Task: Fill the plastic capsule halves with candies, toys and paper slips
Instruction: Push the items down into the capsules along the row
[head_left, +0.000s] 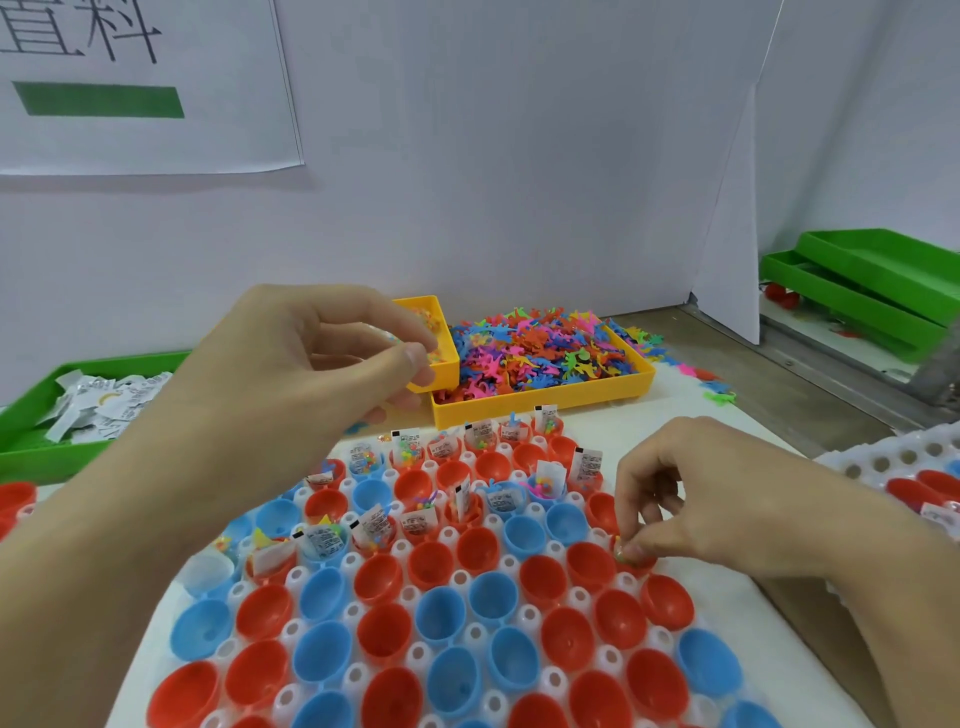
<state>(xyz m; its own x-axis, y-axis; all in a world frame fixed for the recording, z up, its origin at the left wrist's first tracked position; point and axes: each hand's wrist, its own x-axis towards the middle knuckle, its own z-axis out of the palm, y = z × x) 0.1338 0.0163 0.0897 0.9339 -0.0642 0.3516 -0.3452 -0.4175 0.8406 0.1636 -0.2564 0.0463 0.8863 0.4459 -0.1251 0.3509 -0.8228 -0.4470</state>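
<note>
Capsule halves (589, 565), light and rigid, sit rim-up as my right hand (691, 499) pinches tiny slippery candies (623, 552) over one, my left hand (311, 353) curled, its grip hidden.

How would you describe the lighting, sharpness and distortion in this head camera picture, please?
Head view: light is soft and even, with only faint shadows on the white wall. Wide-angle bending curves the tray of capsule halves and stretches the near forearms. The left hand is slightly soft; the right hand is sharper. The green trays at the right edge look smeared. Glare is slight, small highlights on the capsule halves.
</note>
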